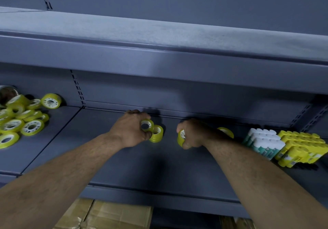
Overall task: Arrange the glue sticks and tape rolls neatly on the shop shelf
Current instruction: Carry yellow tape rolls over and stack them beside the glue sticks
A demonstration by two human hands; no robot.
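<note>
At nine o'clock on the grey shelf (124, 166) lies a loose pile of yellow tape rolls (32, 127), about a dozen; they overlap and the frame edge cuts some off, so the exact count is unclear. Behind the pile, towards ten o'clock, one dark round tin (8, 92) is half cut off and hard to make out. Near the middle, the left hand (131, 129) curls its fingers round one upright roll (147, 125), thumb below and fingers above. A second roll (156, 133) stands touching the first at its four o'clock; whether the hand touches it too cannot be told. Just to the right, apart from that pair, the right hand (193, 134) is closed round a third roll (181, 137), most of it hidden in the fist. A fourth roll (226, 132) shows at two o'clock of the right wrist, its lower half hidden by the arm. At three o'clock sit two packed blocks of glue sticks, one white-capped with teal labels (264, 142), one yellow (301, 147), touching; the sticks are too crowded to count. At six o'clock, under the shelf, cardboard boxes (115, 214) are partly hidden
</note>
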